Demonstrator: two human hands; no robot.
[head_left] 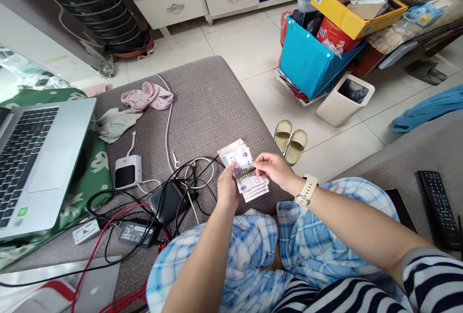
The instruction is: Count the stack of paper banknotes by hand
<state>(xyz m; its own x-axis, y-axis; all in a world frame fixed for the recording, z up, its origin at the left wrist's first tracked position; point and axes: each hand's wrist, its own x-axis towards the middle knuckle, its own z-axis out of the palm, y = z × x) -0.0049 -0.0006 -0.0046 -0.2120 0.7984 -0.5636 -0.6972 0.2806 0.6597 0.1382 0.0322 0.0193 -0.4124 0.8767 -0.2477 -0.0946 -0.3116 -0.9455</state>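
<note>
A small stack of banknotes (243, 167) is fanned out above my knees. My left hand (227, 188) grips the stack from below, fingers wrapped round it. My right hand (275, 168), with a pale watch (306, 190) on the wrist, pinches the top notes at their right edge. Both hands hover over the grey cushioned seat (213, 105), just past my blue checked trousers (253, 250).
A laptop (36, 158) lies on a green cloth at left. Tangled cables, a white charger (128, 171) and black adapters (168, 201) sit close to my hands. Slippers (290, 140), a beige bin (343, 100) and a blue box (307, 60) stand on the tiled floor. A remote (437, 207) lies at right.
</note>
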